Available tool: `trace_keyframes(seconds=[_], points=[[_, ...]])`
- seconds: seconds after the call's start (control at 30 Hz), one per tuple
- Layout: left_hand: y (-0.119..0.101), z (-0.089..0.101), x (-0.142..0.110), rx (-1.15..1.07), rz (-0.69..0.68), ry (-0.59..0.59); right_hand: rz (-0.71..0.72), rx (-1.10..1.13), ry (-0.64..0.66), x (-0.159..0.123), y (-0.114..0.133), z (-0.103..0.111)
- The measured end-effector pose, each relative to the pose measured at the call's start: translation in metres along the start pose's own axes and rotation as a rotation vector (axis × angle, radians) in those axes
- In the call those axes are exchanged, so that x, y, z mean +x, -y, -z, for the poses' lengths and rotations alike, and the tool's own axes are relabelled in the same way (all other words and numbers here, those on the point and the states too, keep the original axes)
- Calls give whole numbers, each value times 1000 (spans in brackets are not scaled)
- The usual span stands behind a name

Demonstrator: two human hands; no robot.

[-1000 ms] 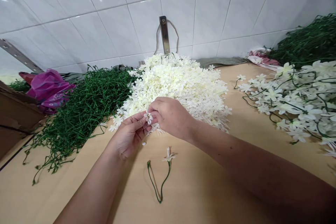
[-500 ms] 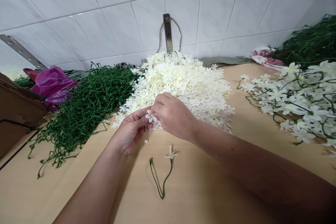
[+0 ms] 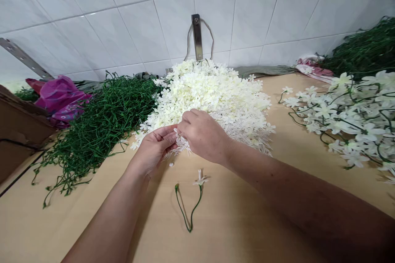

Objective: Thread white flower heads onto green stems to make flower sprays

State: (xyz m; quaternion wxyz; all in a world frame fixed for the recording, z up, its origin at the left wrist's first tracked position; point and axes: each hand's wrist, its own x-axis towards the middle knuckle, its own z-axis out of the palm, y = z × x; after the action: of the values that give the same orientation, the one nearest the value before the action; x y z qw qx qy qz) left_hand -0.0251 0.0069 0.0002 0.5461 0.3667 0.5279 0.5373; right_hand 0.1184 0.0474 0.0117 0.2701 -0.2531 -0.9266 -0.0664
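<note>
Just in front of the blossom heap, my left hand point(image 3: 154, 148) and my right hand point(image 3: 206, 136) meet fingertip to fingertip. Between them is a small white artificial flower point(image 3: 178, 134), partly hidden by the right fingers. Both hands are closed in a pinch on it. Behind them rises the large heap of white artificial blossoms point(image 3: 212, 90), with thin white stalks at its front. Nearer to me on the table point(image 3: 228, 222) lies a green stem point(image 3: 191, 220), bent in a V, with a white flower point(image 3: 200, 179) on its right tip. A tiny white piece point(image 3: 171, 164) rests below my hands.
Green plastic stems point(image 3: 108, 111) are piled at the left, beside a purple bag point(image 3: 63, 96) and a cardboard box point(image 3: 21, 131). At the right lie white flowers on stems point(image 3: 352, 119), with more green stems point(image 3: 364, 49) behind. A metal bracket point(image 3: 196, 37) stands against the tiled wall.
The flower has turned and slipped further behind my right fingers, which have closed in towards the left fingertips. The view has shifted slightly; the V-shaped stem lies as before.
</note>
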Motion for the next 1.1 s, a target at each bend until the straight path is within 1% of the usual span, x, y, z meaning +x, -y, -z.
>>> trace_keyframes(seconds=[0.23, 0.43, 0.53, 0.67, 0.9, 1.1], points=[[3, 3, 1, 21, -17, -32, -94, 156, -14, 0, -1, -6], [3, 6, 1, -108, 8, 40, -204, 390, -67, 0, 0, -4], [1, 6, 0, -155, 21, 53, -262, 448, -82, 0, 1, -3], [-1, 6, -1, -167, 27, 46, -237, 424, -117, 0, 1, -5], [1, 7, 0, -179, 27, 37, -149, 274, -186, -1, 4, -4], [0, 6, -1, -157, 42, 28, -171, 291, -191, -1, 5, -1]])
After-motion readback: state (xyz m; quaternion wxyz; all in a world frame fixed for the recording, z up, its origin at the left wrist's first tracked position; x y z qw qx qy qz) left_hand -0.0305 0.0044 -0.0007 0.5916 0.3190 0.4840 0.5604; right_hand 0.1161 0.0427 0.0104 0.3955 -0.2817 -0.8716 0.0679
